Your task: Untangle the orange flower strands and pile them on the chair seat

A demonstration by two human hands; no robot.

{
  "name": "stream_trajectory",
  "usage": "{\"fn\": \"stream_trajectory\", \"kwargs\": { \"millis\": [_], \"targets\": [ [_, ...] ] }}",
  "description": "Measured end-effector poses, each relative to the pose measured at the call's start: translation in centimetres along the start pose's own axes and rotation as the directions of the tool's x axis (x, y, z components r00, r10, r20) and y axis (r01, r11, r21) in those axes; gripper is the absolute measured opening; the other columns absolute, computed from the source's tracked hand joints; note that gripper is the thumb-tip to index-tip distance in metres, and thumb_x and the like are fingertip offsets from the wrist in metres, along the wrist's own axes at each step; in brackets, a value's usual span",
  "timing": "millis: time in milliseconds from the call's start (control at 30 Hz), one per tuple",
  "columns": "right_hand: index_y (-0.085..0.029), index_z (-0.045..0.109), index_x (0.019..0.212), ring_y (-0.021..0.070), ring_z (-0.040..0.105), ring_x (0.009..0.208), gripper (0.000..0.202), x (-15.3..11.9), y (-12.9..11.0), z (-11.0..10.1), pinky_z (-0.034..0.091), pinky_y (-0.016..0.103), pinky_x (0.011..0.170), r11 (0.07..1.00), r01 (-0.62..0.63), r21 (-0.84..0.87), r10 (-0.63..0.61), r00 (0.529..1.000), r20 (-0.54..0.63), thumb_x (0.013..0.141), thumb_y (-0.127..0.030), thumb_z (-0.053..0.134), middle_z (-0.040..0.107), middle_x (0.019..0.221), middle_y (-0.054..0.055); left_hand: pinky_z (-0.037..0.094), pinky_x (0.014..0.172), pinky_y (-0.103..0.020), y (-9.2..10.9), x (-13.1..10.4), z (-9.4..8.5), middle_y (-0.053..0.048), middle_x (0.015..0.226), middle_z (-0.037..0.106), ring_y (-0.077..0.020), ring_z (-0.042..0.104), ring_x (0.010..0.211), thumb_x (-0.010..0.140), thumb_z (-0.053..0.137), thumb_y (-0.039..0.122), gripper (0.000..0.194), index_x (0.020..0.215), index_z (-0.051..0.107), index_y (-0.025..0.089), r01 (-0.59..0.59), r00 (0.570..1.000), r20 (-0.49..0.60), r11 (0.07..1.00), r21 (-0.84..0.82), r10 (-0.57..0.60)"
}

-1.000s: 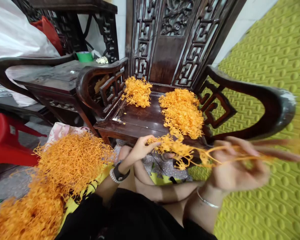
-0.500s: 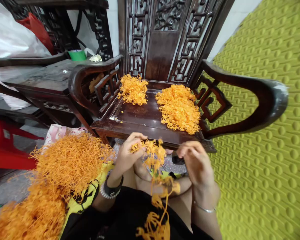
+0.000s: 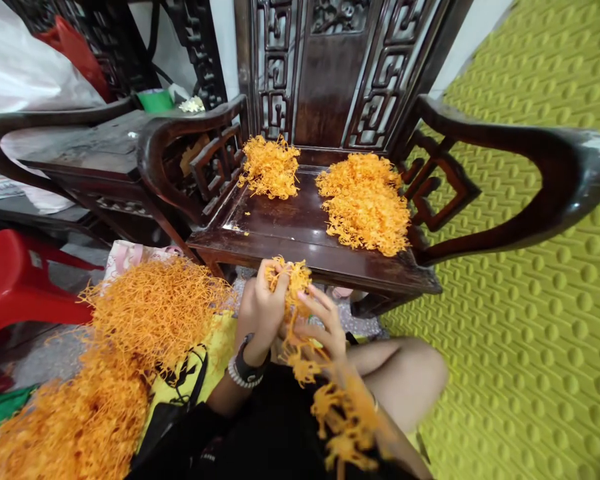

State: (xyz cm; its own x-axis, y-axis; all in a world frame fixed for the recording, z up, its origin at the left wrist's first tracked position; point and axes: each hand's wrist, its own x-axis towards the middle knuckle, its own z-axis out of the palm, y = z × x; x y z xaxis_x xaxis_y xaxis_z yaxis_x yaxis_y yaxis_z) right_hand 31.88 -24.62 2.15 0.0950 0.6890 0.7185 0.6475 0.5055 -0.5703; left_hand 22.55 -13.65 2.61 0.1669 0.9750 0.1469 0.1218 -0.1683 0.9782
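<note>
Orange string [image 3: 300, 275] is being pinched in the left hand [image 3: 269, 310], just off the chair's [image 3: 293, 223] front edge, its tail left dangling. The right hand [image 3: 330, 328] is held against it, fingers kinda spread; grip can't be told. A small pile [image 3: 271, 170] and a big pile [image 3: 367, 205] are parked on the seat, with a loose heap [image 3: 155, 307] dumped left, by a stool [image 3: 13, 280].

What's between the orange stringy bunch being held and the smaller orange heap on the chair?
In the head view, the front part of the glossy dark wooden seat lies between the orange stringy bunch and the smaller orange heap.
</note>
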Motion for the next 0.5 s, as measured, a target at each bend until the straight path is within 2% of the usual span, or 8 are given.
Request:
{"fn": "stream_trajectory", "kwargs": {
  "millis": [67,100,200,233,300,367,433,500],
  "targets": [
    [-0.026,0.062,0.082,0.0277,0.054,0.115,0.028,0.6,-0.8,-0.4,0.046,0.052,0.096,0.971,-0.107,0.213,0.147,0.973,-0.18,0.095,-0.042,0.042,0.062,0.107,0.007,0.051,0.072,-0.028,-0.4,1.1,-0.9,-0.001,0.088,0.063,-0.0157,0.061,0.078,0.089,0.048,0.042,0.02,0.099,0.054,0.026,-0.039,0.997,-0.063,0.999,-0.03,0.037],
    [-0.025,0.057,0.078,0.0245,0.059,0.102,0.033,1.1,-1.2,-0.9,0.049,0.048,0.091,0.927,-0.171,0.334,0.27,0.921,-0.279,0.096,-0.043,0.037,0.061,0.094,0.006,0.051,0.072,-0.028,-0.6,1.7,-1.7,-0.001,0.089,0.063,-0.0156,0.062,0.079,0.088,0.049,0.041,0.02,0.098,0.055,0.024,-0.058,0.996,-0.071,0.998,-0.037,0.055],
    [-0.023,0.046,0.071,0.0138,0.048,0.062,0.03,3.0,-1.7,-3.1,0.05,0.032,0.068,0.72,-0.245,0.649,0.569,0.744,-0.35,0.096,-0.038,0.039,0.041,0.068,0.0,0.051,0.073,-0.028,-1.3,2.9,-4.8,-0.003,0.085,0.066,-0.017,0.062,0.079,0.084,0.058,0.04,0.021,0.087,0.062,0.02,-0.062,0.983,0.174,0.998,0.003,0.06],
    [-0.022,0.043,0.07,0.0117,0.039,0.054,0.029,3.6,-1.7,-3.9,0.046,0.027,0.059,0.658,-0.236,0.715,0.606,0.729,-0.318,0.095,-0.037,0.042,0.033,0.065,-0.002,0.052,0.072,-0.029,-1.5,2.9,-5.9,-0.004,0.083,0.067,-0.0177,0.063,0.078,0.083,0.059,0.04,0.022,0.085,0.064,0.019,-0.046,0.943,0.331,0.998,0.038,0.03],
    [-0.022,0.042,0.071,0.0099,0.026,0.047,0.025,4.5,-1.6,-5.1,0.036,0.022,0.047,0.577,-0.205,0.79,0.626,0.733,-0.267,0.093,-0.034,0.044,0.026,0.064,-0.004,0.053,0.078,-0.032,-1.5,2.5,-7.6,-0.005,0.09,0.07,-0.0205,0.065,0.083,0.082,0.06,0.042,0.026,0.091,0.069,0.019,-0.05,0.795,0.605,0.991,0.125,-0.036],
    [-0.024,0.047,0.08,0.0096,0.021,0.045,0.011,5.1,-1.6,-5.7,0.03,0.022,0.044,0.536,-0.204,0.82,0.632,0.741,-0.229,0.09,-0.03,0.044,0.025,0.065,-0.004,0.047,0.098,-0.042,-1.0,1.7,-8.8,-0.009,0.117,0.066,-0.0273,0.06,0.111,0.076,0.067,0.048,0.044,0.112,0.067,0.022,-0.16,0.686,0.726,0.964,0.211,-0.046],
    [-0.026,0.05,0.09,0.01,0.025,0.047,0.009,5.5,-1.8,-5.7,0.032,0.023,0.046,0.522,-0.257,0.813,0.638,0.751,-0.172,0.085,-0.028,0.043,0.029,0.068,-0.003,0.029,0.114,-0.051,0.3,1.0,-9.4,-0.011,0.144,0.047,-0.0329,0.034,0.138,0.067,0.076,0.053,0.076,0.133,0.053,0.025,-0.3,0.682,0.731,0.913,0.277,0.002],
    [-0.026,0.049,0.091,0.012,0.033,0.051,0.014,5.8,-2.1,-5.3,0.038,0.027,0.051,0.538,-0.333,0.775,0.631,0.768,-0.108,0.085,-0.033,0.038,0.036,0.073,-0.001,0.015,0.118,-0.054,2.0,0.4,-8.9,-0.012,0.156,0.028,-0.0338,0.013,0.147,0.063,0.077,0.055,0.093,0.143,0.039,0.027,-0.389,0.726,0.679,0.877,0.282,0.104]
  ]
}}
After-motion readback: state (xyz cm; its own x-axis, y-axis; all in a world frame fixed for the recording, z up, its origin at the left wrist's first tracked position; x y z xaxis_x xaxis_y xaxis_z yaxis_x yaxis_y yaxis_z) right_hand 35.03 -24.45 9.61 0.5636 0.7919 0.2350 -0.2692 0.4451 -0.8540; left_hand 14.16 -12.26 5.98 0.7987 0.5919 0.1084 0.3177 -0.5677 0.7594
